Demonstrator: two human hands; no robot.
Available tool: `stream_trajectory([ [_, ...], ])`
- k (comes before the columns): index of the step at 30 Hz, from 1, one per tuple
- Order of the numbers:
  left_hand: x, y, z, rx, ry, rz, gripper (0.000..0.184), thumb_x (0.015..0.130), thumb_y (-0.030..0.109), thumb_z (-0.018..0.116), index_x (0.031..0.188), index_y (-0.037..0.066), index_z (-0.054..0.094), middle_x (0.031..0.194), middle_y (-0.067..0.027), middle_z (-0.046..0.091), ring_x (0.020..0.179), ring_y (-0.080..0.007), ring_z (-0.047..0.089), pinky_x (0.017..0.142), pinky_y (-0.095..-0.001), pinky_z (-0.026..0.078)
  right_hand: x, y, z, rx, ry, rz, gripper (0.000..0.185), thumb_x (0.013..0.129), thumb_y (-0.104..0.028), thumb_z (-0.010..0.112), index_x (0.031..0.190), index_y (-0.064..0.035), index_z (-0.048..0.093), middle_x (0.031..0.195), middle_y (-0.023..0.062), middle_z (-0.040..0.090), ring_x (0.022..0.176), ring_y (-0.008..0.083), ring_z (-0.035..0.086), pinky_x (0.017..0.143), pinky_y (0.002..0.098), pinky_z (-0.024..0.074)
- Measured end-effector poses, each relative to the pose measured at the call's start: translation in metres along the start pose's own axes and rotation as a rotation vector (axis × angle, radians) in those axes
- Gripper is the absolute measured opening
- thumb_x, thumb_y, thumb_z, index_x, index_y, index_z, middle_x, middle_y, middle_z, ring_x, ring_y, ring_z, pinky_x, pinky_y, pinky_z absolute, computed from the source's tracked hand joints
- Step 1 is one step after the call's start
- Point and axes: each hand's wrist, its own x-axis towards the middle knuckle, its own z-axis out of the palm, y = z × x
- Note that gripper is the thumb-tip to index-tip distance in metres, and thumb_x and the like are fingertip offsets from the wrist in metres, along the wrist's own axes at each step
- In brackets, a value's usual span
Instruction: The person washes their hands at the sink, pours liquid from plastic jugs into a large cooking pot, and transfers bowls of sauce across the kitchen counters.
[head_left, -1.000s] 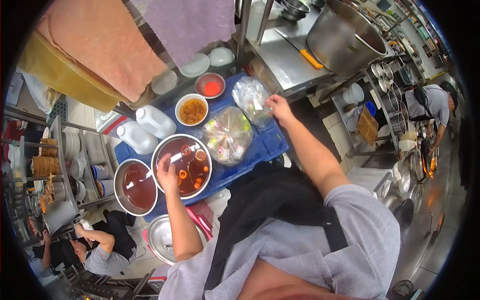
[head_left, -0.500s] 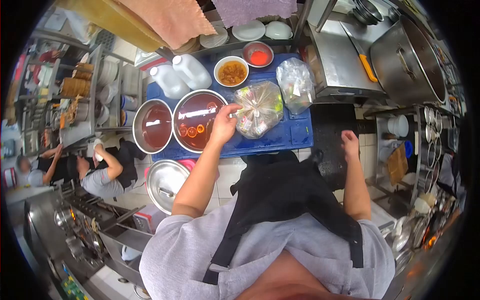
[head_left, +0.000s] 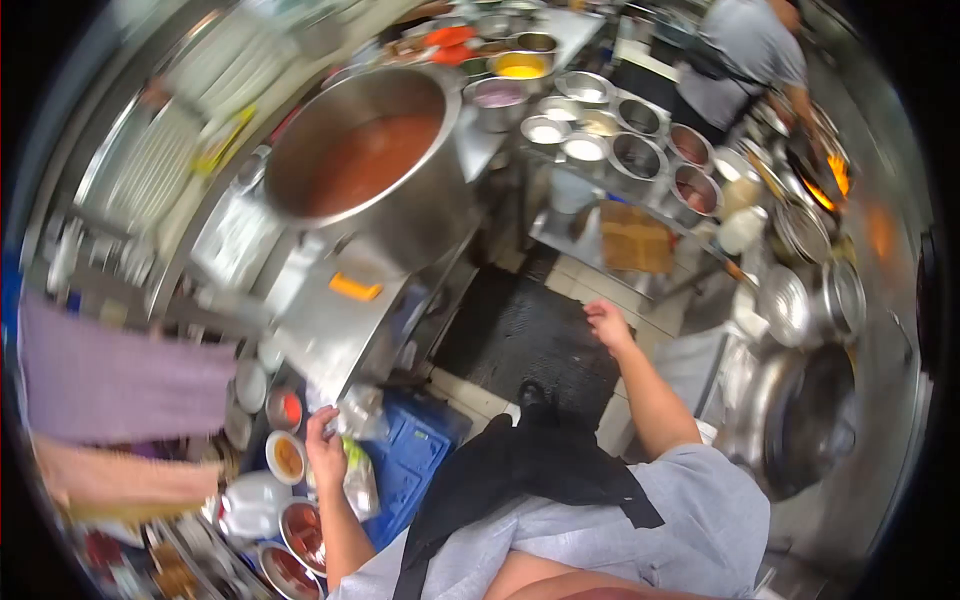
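My left hand hangs over the blue surface, beside the filled clear plastic bag. Its fingers are apart and loosely bent, and I see nothing held in them. A second clear bag lies just past it. On its other side are a bowl of orange-brown food and a pot of dark red liquid. Out in the air above the black floor mat, my right hand has loosely curled, parted fingers and holds nothing.
A large steel pot of red liquid stands on the steel counter, near an orange knife handle. Ahead, several metal containers line a shelf unit. Another person works beside a flame at the far right.
My view has swung to the right, away from the blue surface towards the counter and mat. My left hand has come away from the filled bag. The large pot now appears closer.
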Motion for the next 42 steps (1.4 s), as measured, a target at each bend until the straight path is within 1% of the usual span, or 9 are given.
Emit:
stream_trajectory([
  [10, 0.133, 0.124, 0.107, -0.053, -0.416, 0.154, 0.033, 0.085, -0.003, 0.049, 0.116, -0.001, 0.059, 0.112, -0.0119, 0.063, 0.104, -0.023, 0.062, 0.091, -0.0334, 0.048, 0.035, 0.032, -0.068, -0.082, 0.136, 0.061, 0.031, 0.074, 0.006, 0.053, 0.1, -0.0048, 0.066, 0.095, 0.009, 0.065, 0.09, 0.0209, 0.061, 0.082, 0.0309, 0.0472],
  [13, 0.14, 0.106, 0.123, -0.184, -0.625, 0.009, 0.027, 0.092, 0.003, 0.052, 0.118, -0.001, 0.059, 0.106, -0.0101, 0.066, 0.096, -0.0198, 0.066, 0.086, -0.0312, 0.051, 0.038, 0.075, -0.076, -0.134, 0.19, 0.121, 0.031, 0.072, 0.006, 0.052, 0.096, -0.0077, 0.067, 0.086, 0.0068, 0.064, 0.085, 0.0195, 0.061, 0.077, 0.0324, 0.048],
  [14, 0.143, 0.106, 0.125, -0.196, -0.649, -0.041, 0.026, 0.093, 0.004, 0.052, 0.118, -0.001, 0.059, 0.104, -0.0095, 0.067, 0.094, -0.0185, 0.067, 0.084, -0.0302, 0.052, 0.037, 0.082, -0.085, -0.157, 0.151, 0.121, 0.031, 0.076, 0.006, 0.055, 0.101, -0.0104, 0.063, 0.088, 0.0025, 0.058, 0.068, 0.0135, 0.056, 0.054, 0.0276, 0.046],
  [17, 0.155, 0.125, 0.128, -0.172, -0.631, -0.058, 0.024, 0.093, 0.011, 0.058, 0.114, -0.001, 0.06, 0.092, -0.0044, 0.065, 0.083, -0.0135, 0.062, 0.077, -0.0283, 0.051, 0.023, 0.057, -0.09, -0.017, 0.151, 0.121, 0.017, 0.096, -0.021, 0.056, 0.109, -0.012, 0.062, 0.082, 0.0019, 0.059, 0.068, 0.0123, 0.054, 0.057, 0.0278, 0.0442],
  [22, 0.136, 0.117, 0.126, -0.252, -0.39, 0.096, 0.026, 0.09, 0.012, 0.056, 0.114, 0.004, 0.062, 0.097, -0.0107, 0.07, 0.09, -0.0163, 0.068, 0.078, -0.0327, 0.053, 0.068, 0.067, -0.088, 0.02, -0.039, 0.242, 0.037, 0.08, 0.007, 0.043, 0.11, -0.0048, 0.06, 0.067, 0.0014, 0.053, 0.049, 0.0107, 0.045, 0.041, 0.0262, 0.0366],
  [27, 0.023, 0.064, 0.088, -0.099, -0.267, -0.02, 0.026, 0.088, 0.008, 0.059, 0.113, 0.005, 0.063, 0.099, -0.0112, 0.07, 0.091, -0.0202, 0.068, 0.081, -0.0316, 0.052, 0.106, 0.104, -0.03, -0.593, -0.486, 0.293, 0.039, 0.081, 0.007, 0.041, 0.111, -0.0096, 0.059, 0.064, -0.0002, 0.048, 0.05, 0.0106, 0.045, 0.042, 0.0262, 0.0387],
  [31, -0.087, -0.019, 0.046, -0.203, -0.014, -0.625, 0.033, 0.081, -0.001, 0.056, 0.112, 0.006, 0.065, 0.09, -0.0075, 0.067, 0.082, -0.0164, 0.066, 0.074, -0.0305, 0.053, 0.096, 0.069, 0.03, -0.396, -0.541, 0.393, 0.041, 0.084, 0.002, 0.047, 0.121, -0.016, 0.054, 0.071, 0.0037, 0.053, 0.057, 0.015, 0.052, 0.049, 0.0338, 0.0487],
  [37, -0.268, -0.132, 0.02, -0.094, 0.401, -0.824, 0.028, 0.077, -0.002, 0.059, 0.104, 0.005, 0.067, 0.079, -0.0095, 0.066, 0.071, -0.0175, 0.065, 0.064, -0.032, 0.052, 0.05, 0.019, 0.155, -0.472, -0.809, 0.339, 0.045, 0.083, 0.002, 0.051, 0.126, -0.0116, 0.052, 0.075, 0.0042, 0.057, 0.055, 0.0128, 0.053, 0.045, 0.0284, 0.0459],
  [42, -0.4, -0.213, -0.037, -0.042, 0.801, -1.118, 0.03, 0.08, 0.005, 0.053, 0.105, 0.003, 0.07, 0.1, -0.0154, 0.071, 0.095, -0.0273, 0.067, 0.088, -0.0372, 0.051, -0.063, -0.041, 0.339, -0.527, -1.282, 0.112, 0.054, 0.084, 0.001, 0.048, 0.138, -0.0039, 0.044, 0.078, 0.009, 0.062, 0.046, 0.0122, 0.049, 0.039, 0.0256, 0.0375],
])
